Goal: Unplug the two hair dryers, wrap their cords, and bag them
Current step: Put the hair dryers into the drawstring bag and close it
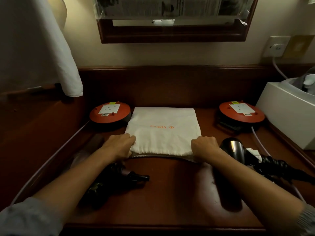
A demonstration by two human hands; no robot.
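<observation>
Sleeves: two grey cuffs sit closest, at the near edge of the surface [170, 193], with both bare arms reaching forward.
Left hand [119, 145]: its fingers curl and pinch the near left corner of the white bag [163, 130].
Right hand [204, 146]: it pinches the near right corner the same way. I think both hands pull the mouth apart so a dryer can slide in.
White bag: it lies flat in the middle of the surface, mouth facing the person, so it is easy to fill.
Left dryer [119, 178]: dark, lying near the left edge, just beside the left arm, not bagged yet.
Right dryer [237, 149]: dark, lying by the right edge, its curly cord [272, 163] bunched next to it.
Orange reels [110, 113]: one sits at each far corner; their sockets look free, so the plugs seem pulled out.
</observation>
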